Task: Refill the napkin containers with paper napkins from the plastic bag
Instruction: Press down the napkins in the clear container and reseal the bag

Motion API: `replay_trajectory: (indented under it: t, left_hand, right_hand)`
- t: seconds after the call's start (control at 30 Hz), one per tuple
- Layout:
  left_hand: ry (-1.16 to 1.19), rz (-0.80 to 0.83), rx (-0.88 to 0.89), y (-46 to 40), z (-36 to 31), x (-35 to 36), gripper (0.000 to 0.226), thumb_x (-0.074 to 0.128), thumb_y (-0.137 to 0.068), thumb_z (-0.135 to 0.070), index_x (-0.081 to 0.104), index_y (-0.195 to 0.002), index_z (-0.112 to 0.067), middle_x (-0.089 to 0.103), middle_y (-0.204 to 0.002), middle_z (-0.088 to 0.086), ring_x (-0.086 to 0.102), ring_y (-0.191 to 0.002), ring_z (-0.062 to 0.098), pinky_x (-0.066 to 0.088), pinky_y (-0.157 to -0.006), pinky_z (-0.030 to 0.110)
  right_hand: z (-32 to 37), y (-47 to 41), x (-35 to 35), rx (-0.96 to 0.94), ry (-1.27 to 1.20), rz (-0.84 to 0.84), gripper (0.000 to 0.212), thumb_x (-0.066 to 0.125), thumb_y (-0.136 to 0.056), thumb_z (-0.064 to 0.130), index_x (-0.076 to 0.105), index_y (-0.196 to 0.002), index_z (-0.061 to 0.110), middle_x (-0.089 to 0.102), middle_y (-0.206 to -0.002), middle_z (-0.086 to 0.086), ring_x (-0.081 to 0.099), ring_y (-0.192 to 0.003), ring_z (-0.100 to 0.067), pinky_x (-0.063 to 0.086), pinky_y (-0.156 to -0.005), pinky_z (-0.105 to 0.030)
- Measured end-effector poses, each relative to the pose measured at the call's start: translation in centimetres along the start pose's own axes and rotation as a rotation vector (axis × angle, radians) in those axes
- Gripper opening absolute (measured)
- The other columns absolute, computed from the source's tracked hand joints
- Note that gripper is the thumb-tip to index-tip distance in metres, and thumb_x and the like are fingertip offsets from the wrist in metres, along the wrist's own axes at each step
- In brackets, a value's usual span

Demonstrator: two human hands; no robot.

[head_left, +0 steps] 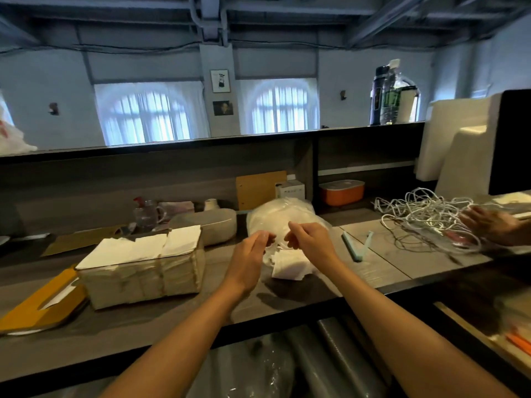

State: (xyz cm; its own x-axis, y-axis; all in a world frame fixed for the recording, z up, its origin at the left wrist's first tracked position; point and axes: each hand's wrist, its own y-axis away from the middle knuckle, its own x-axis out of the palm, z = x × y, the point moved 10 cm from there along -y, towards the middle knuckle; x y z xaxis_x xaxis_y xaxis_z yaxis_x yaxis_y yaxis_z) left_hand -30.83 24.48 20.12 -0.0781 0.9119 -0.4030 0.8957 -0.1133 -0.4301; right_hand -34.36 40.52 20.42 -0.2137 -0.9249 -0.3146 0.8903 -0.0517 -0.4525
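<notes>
Left hand (253,255) and right hand (309,239) pinch the plastic bag (275,216) mouth between them.

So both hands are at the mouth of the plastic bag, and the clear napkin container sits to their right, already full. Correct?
Not quite. The head view shows the napkin container to the left of the hands, not the right. The left hand and right hand are at the plastic bag, and the container is full.
</notes>
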Motion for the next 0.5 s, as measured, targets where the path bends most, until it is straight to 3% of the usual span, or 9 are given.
replay_trajectory:
  t: [0.07,0.13,0.23,0.27,0.37,0.43,0.5]
  left_hand:
    - [-0.026,0.011,-0.011,-0.7,0.9,1.4,0.046,0.03,-0.103,-0.051,0.068,-0.113,-0.027,0.066,-0.108,-0.012,0.06,-0.107,0.012,0.047,-0.096,0.033]
    - [-0.053,0.018,0.011,-1.5,1.2,2.4,0.067,0.025,-0.091,-0.063,0.064,-0.124,-0.02,0.061,-0.123,-0.004,0.055,-0.115,0.015,0.044,-0.102,0.035]
    - [0.108,0.033,-0.064,-3.0,3.4,3.3,0.054,0.031,-0.092,-0.059,0.063,-0.117,-0.024,0.059,-0.129,-0.002,0.052,-0.122,0.014,0.038,-0.098,0.024]
    - [0.189,0.029,-0.104,-3.5,4.1,3.4,0.051,0.032,-0.091,-0.061,0.063,-0.113,-0.026,0.061,-0.128,-0.002,0.053,-0.123,0.013,0.038,-0.097,0.022]
    - [0.318,0.031,-0.259,-4.8,6.9,4.2,0.057,0.023,-0.104,-0.054,0.064,-0.119,-0.018,0.064,-0.127,0.004,0.056,-0.122,0.018,0.041,-0.104,0.033]
    - [0.328,0.042,-0.284,-5.3,7.4,4.6,0.063,0.016,-0.105,-0.051,0.064,-0.122,-0.013,0.065,-0.125,0.008,0.058,-0.119,0.022,0.044,-0.104,0.037]
    - [0.326,0.049,-0.29,-5.5,7.5,4.7,0.066,0.014,-0.104,-0.053,0.064,-0.121,-0.013,0.067,-0.12,0.009,0.06,-0.116,0.022,0.047,-0.096,0.032]
  right_hand:
    - [-2.0,-0.1,0.7,0.022,0.112,0.168,0.033,0.054,-0.099,0.036,0.075,-0.087,0.014,0.072,-0.08,0.005,0.064,-0.076,-0.006,0.051,-0.077,-0.029]
    - [-3.7,0.2,2.2,-0.004,0.266,0.357,0.034,0.058,-0.094,0.045,0.073,-0.107,0.018,0.07,-0.101,0.006,0.062,-0.093,-0.006,0.049,-0.087,-0.027]
    - [-5.5,0.9,4.2,-0.077,0.509,0.534,0.065,0.06,-0.077,0.069,0.062,-0.128,0.029,0.058,-0.131,0.007,0.052,-0.118,-0.009,0.041,-0.103,-0.032]
    - [-5.5,0.9,4.5,-0.108,0.553,0.543,0.065,0.062,-0.073,0.071,0.063,-0.125,0.032,0.058,-0.13,0.008,0.051,-0.117,-0.009,0.041,-0.101,-0.03]
    - [-4.7,0.2,4.0,-0.143,0.437,0.449,0.014,0.07,-0.08,0.051,0.065,-0.079,0.038,0.069,-0.09,0.009,0.062,-0.085,-0.009,0.045,-0.075,-0.025]
    - [-4.6,-0.1,3.3,-0.138,0.348,0.378,0.022,0.068,-0.084,0.048,0.063,-0.068,0.034,0.067,-0.075,0.009,0.06,-0.072,-0.007,0.045,-0.066,-0.024]
    - [-4.5,-0.7,2.5,-0.133,0.251,0.325,0.025,0.065,-0.091,0.037,0.063,-0.069,0.025,0.063,-0.071,0.006,0.054,-0.066,-0.008,0.041,-0.063,-0.026]
